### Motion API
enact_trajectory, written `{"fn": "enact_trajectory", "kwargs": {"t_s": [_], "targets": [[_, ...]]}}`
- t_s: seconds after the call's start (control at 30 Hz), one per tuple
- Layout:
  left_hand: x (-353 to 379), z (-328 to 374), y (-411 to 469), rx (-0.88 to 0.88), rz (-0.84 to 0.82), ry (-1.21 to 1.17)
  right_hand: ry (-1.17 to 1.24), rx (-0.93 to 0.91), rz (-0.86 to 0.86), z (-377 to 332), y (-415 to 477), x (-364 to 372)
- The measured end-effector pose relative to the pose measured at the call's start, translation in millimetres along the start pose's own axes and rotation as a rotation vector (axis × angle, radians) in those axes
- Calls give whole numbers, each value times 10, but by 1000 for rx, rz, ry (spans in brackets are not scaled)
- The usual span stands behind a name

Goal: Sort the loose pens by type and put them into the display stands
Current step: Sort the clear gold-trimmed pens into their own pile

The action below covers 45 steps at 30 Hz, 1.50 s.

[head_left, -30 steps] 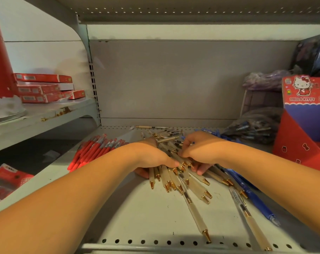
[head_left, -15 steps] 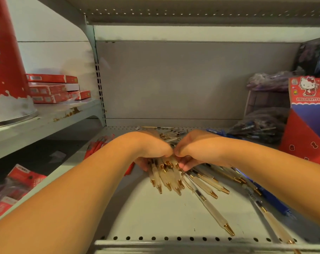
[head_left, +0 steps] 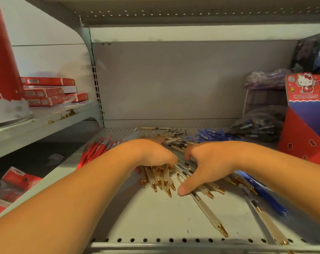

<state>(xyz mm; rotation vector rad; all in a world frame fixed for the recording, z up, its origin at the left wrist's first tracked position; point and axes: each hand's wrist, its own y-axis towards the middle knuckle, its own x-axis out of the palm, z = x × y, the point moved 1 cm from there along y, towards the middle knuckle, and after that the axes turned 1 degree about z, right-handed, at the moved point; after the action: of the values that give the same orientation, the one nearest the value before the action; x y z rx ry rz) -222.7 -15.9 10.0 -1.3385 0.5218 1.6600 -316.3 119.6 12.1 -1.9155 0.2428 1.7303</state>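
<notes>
1. The left hand (head_left: 152, 153) lies knuckles-up over a bunch of cream pens (head_left: 164, 177) in the middle of the shelf (head_left: 155, 217). Its fingers are curled under and out of sight, gripping the bunch.
2. The right hand (head_left: 208, 162) arches over the same pile just beside it, with the thumb stretched straight toward the front edge. Its fingers bend down among the pens, but I cannot tell whether they pinch one.
3. At least six gold tips fan out below the left hand. The barrels above them are covered, so there is no full count.
4. Two more cream pens lie clear toward the front right corner. One of them runs off the picture's bottom edge.
5. Red pens (head_left: 95, 151) lie bundled at the shelf's left edge, partly behind the left forearm — too crowded to count.
6. Blue pens (head_left: 208, 134) are heaped near the back right, and more show under the right forearm.
7. One display stand (head_left: 302, 136), red with a cartoon cat, stands at the right edge and is cut off by the frame.
8. One plastic bag (head_left: 260, 121) of pens sits behind the stand, its contents blurred.
9. Red boxes (head_left: 47, 90), about four, are stacked on the neighbouring shelf to the left.
</notes>
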Motion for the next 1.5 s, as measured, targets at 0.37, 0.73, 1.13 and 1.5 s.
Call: {"fn": "enact_trajectory", "kwargs": {"t_s": [0.37, 0.73, 1.13, 1.5], "targets": [[11, -33, -12, 68, -121, 77, 188, 36, -26, -111, 50, 103], [43, -72, -156, 162, -241, 219, 265, 38, 181, -10, 243, 81], [190, -232, -260, 337, 49, 562, 344, -159, 107, 113, 45, -43], [177, -268, -160, 439, 88, 388, -43, -173, -27, 12, -144, 47]]}}
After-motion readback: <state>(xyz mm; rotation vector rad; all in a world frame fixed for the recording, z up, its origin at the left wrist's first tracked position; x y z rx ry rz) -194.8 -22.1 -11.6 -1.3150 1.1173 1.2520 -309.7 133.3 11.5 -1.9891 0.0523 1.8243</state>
